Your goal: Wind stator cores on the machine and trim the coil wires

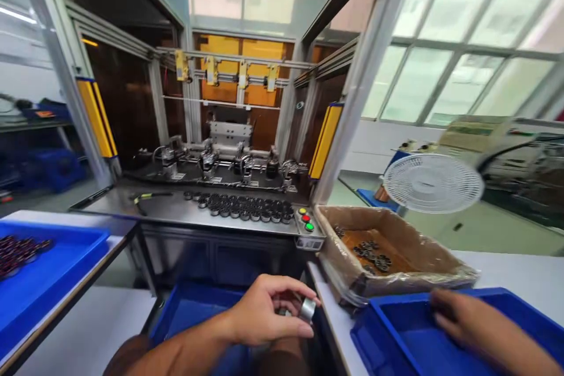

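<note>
Metal ring (308, 309) is clamped between the thumb and fingers of the person's left hand (264, 312), low in front of the workbench (114, 205). The right hand (473, 320) (blurred) seems to be over the blue tray (379, 346) beside the brown box (409, 241); whether it grips anything, one cannot tell.

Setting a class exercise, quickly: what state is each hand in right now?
Left hand: holding a metal part between fingers and thumb.
Right hand: blurred, at the blue tray; open, closed or holding cannot be told.
</note>
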`<state>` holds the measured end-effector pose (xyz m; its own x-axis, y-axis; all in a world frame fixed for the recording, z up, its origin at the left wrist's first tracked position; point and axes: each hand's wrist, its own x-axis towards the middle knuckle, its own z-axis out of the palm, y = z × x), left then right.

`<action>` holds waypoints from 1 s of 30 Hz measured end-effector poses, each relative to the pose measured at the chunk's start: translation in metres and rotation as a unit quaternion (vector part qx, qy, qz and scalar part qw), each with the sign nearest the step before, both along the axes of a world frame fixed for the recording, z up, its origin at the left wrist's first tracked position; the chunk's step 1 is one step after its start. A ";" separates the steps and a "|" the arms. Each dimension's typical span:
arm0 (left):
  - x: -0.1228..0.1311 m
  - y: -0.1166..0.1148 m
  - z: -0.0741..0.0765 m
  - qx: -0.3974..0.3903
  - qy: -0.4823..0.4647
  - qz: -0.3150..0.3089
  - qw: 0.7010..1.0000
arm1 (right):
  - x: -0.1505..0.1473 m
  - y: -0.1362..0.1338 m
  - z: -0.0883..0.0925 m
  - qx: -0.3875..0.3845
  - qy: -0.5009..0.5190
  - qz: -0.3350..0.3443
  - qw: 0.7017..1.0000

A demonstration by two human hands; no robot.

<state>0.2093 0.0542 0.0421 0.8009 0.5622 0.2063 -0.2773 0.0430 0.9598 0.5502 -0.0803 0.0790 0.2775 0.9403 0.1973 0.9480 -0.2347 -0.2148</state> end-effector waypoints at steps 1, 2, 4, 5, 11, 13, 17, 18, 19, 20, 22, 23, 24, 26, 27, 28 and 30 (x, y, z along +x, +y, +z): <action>0.001 -0.003 -0.006 -0.044 -0.007 0.003 0.999 | -0.003 0.007 0.007 0.036 0.016 0.008 0.999; 0.004 -0.006 -0.012 -0.084 -0.017 0.003 0.996 | -0.013 0.011 0.012 0.090 0.027 0.012 0.995; 0.010 -0.013 -0.020 -0.142 -0.040 -0.002 0.989 | -0.050 0.011 0.013 0.207 0.038 0.042 0.977; 0.013 -0.017 -0.022 -0.157 -0.048 -0.006 0.986 | -0.075 0.007 0.009 0.224 0.046 0.082 0.970; 0.019 -0.033 -0.026 -0.174 -0.047 -0.020 0.983 | -0.172 -0.009 -0.017 0.279 0.121 0.238 0.922; 0.020 -0.036 -0.028 -0.171 -0.034 -0.032 0.984 | -0.172 -0.009 -0.016 0.289 0.135 0.246 0.915; 0.025 -0.040 -0.031 -0.172 -0.015 -0.049 0.984 | -0.165 -0.011 -0.011 0.290 0.159 0.243 0.912; 0.026 -0.041 -0.032 -0.178 -0.014 -0.053 0.983 | -0.164 -0.011 -0.011 0.290 0.163 0.245 0.911; 0.027 -0.041 -0.032 -0.184 -0.013 -0.057 0.981 | -0.164 -0.011 -0.011 0.289 0.167 0.245 0.910; 0.028 -0.041 -0.032 -0.192 -0.013 -0.062 0.979 | -0.164 -0.011 -0.012 0.290 0.170 0.246 0.909; 0.030 -0.041 -0.033 -0.207 -0.013 -0.071 0.976 | -0.164 -0.011 -0.013 0.289 0.177 0.250 0.907; 0.030 -0.041 -0.033 -0.213 -0.015 -0.077 0.974 | -0.164 -0.011 -0.014 0.282 0.181 0.252 0.908; 0.031 -0.041 -0.033 -0.219 -0.018 -0.083 0.972 | -0.164 -0.011 -0.015 0.274 0.186 0.253 0.909; 0.031 -0.041 -0.034 -0.231 -0.025 -0.093 0.968 | -0.163 -0.012 -0.017 0.260 0.194 0.252 0.912; 0.032 -0.042 -0.034 -0.237 -0.030 -0.093 0.967 | -0.163 -0.012 -0.017 0.257 0.195 0.249 0.913; 0.032 -0.042 -0.034 -0.241 -0.035 -0.091 0.966 | -0.163 -0.013 -0.018 0.258 0.195 0.247 0.913; 0.032 -0.044 -0.033 -0.246 -0.045 -0.078 0.965 | -0.162 -0.014 -0.018 0.260 0.190 0.256 0.912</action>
<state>0.2413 0.0107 0.0087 0.8749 0.4840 0.0183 -0.3123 0.5348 0.7852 0.3880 -0.0943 0.0605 -0.0296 0.7733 0.6333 0.7386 0.4438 -0.5074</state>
